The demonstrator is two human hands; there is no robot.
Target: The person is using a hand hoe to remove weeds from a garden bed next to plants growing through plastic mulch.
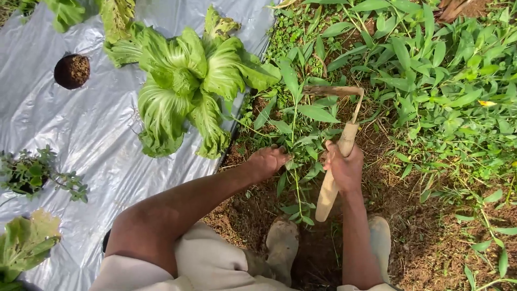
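Observation:
My right hand (pixel 344 168) grips the pale wooden handle of a small hand hoe (pixel 336 161). Its rusty blade (pixel 333 90) lies among the weeds farther out. My left hand (pixel 268 160) is closed around the stems of a leafy green weed (pixel 299 121) growing from the brown soil, just left of the hoe handle. Both hands sit close together over the soil strip, beside the edge of the silver plastic mulch sheet (pixel 97 129).
A large leafy green cabbage-like plant (pixel 186 89) grows through the mulch sheet. A round soil-filled planting hole (pixel 71 70) lies at the left, and smaller plants (pixel 29 173) stand at the sheet's left edge. Dense weeds (pixel 441 81) cover the ground at right. My muddy shoes (pixel 282 245) stand below.

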